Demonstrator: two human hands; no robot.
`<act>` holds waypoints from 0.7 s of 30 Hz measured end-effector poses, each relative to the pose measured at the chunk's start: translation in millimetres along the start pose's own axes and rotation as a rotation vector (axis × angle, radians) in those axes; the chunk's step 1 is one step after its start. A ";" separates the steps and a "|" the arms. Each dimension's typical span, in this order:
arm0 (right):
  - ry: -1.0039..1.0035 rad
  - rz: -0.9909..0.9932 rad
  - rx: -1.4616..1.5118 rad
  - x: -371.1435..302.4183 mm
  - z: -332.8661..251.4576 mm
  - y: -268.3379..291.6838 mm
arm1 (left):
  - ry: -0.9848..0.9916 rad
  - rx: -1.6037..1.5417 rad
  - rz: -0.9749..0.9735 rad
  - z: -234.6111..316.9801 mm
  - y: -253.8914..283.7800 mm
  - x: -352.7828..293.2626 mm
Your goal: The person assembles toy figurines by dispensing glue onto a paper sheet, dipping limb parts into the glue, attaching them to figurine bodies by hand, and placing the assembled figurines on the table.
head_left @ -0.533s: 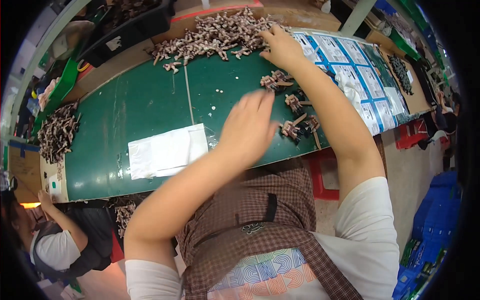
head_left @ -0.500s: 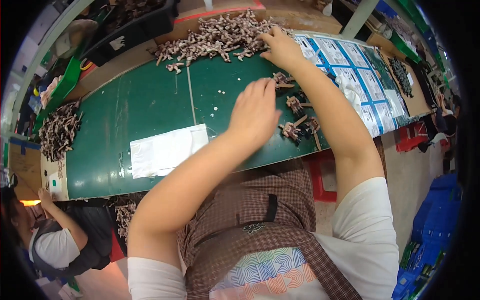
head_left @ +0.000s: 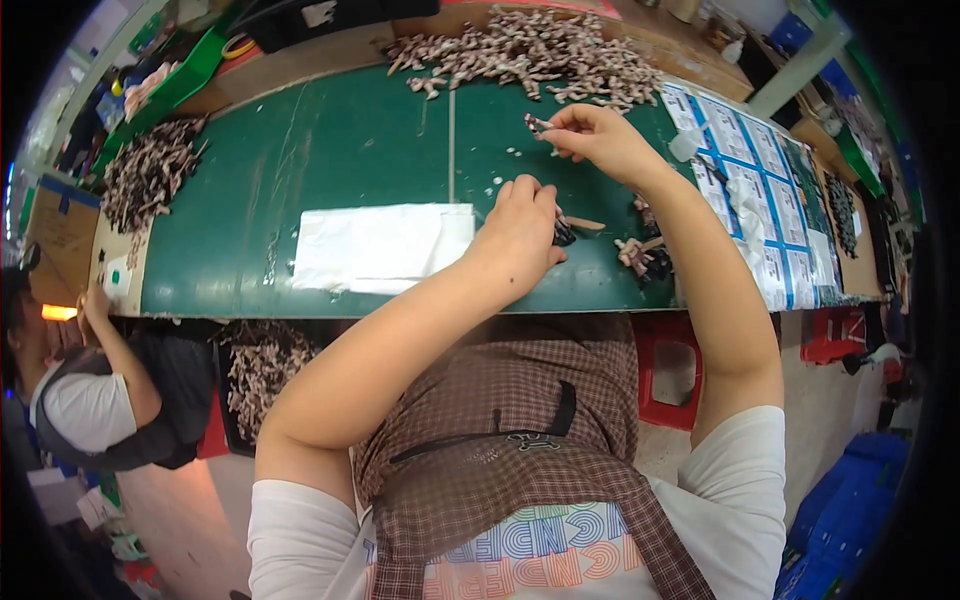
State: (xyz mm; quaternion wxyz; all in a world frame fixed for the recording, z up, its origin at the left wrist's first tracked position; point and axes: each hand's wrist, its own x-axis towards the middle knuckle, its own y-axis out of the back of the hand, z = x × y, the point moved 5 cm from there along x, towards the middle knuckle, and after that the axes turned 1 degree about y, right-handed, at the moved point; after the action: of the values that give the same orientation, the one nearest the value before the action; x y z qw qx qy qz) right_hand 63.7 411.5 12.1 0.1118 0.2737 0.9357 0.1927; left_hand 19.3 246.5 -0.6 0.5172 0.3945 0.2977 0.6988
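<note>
My right hand is raised over the far part of the green table, pinching a small figure piece in pale and dark brown tones between thumb and fingertips. Closer to me, my left hand curls around a dark figure with a flat wooden stick jutting out to the right; the fingers hide much of it. Right of that hand lie more figures with sticks, partly behind my right forearm. A large heap of figure pieces spreads along the far edge.
White sheets lie left of my left hand. Blue-and-white printed sheets cover the table's right end. Another heap of dark pieces sits at the far left, near a seated co-worker. Red stools stand below the edge.
My right hand has drawn back from the heap with a figure piece in its fingertips. My left hand has come nearer to me with the stick figure. The whole view has shifted.
</note>
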 end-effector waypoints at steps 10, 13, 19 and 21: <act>0.577 0.001 -0.631 -26.5 -21.2 -41.8 | 0.225 -0.696 -0.067 12.6 40.1 -106.0; 0.694 0.030 -0.795 -47.7 -32.5 -51.3 | 0.281 -0.775 -0.103 5.6 43.7 -143.1; 0.001 0.208 -0.867 -48.6 -19.8 -46.9 | 0.495 -1.096 -0.064 -13.2 41.4 -191.4; 0.066 0.238 -0.913 -48.2 -21.5 -51.0 | 0.506 -1.138 -0.060 -16.0 45.3 -192.9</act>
State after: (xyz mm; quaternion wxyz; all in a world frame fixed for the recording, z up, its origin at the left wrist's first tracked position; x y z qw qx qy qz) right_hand 72.8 338.7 15.0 0.1680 0.2954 0.7204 0.6046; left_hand 13.2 48.6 -18.3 0.5794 -0.1294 0.0028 0.8047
